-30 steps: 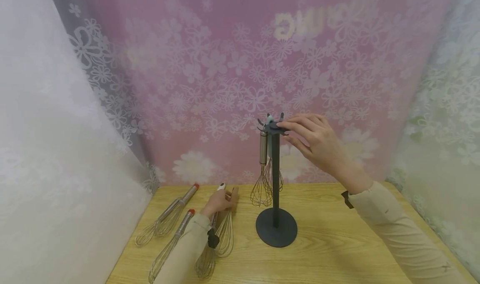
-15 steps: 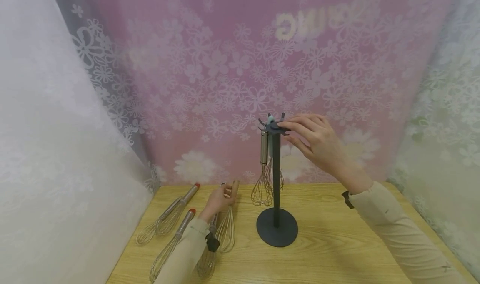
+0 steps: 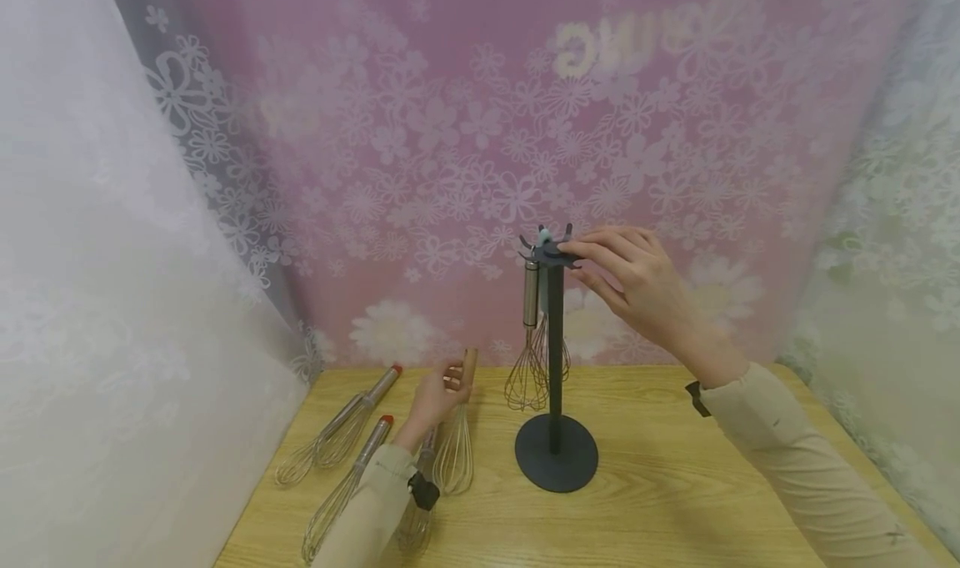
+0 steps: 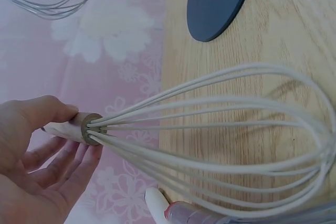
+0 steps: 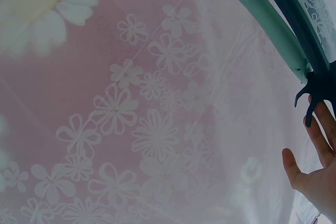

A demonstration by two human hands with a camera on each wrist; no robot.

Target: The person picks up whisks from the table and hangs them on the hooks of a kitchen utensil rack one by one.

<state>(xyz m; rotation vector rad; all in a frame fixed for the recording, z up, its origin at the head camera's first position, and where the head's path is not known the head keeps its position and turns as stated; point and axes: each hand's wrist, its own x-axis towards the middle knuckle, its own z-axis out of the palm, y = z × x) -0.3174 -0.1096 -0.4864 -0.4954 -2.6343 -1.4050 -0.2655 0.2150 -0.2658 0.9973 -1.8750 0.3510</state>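
My left hand grips the wooden handle of a whisk with cream-coloured wires. In the head view it stands upright, handle up, just above the table's left-centre. A black stand with a round base and curved hooks on top stands right of it. Fingers of my right hand touch the hooks, lying fairly straight, with the thumb apart from them in the right wrist view. A steel-handled whisk hangs from the stand. Beside it hangs a whisk with a mint-green handle, partly hidden by the post.
Two red-tipped whisks, one farther back and one nearer, lie on the wooden table at left. Another whisk with a white-ended handle lies under my left forearm. A pink flowered curtain hangs behind the table.
My left hand has lifted the wooden-handled whisk slightly, up and away from the white-ended whisk beside it. My right hand has stayed at the stand's hooks.
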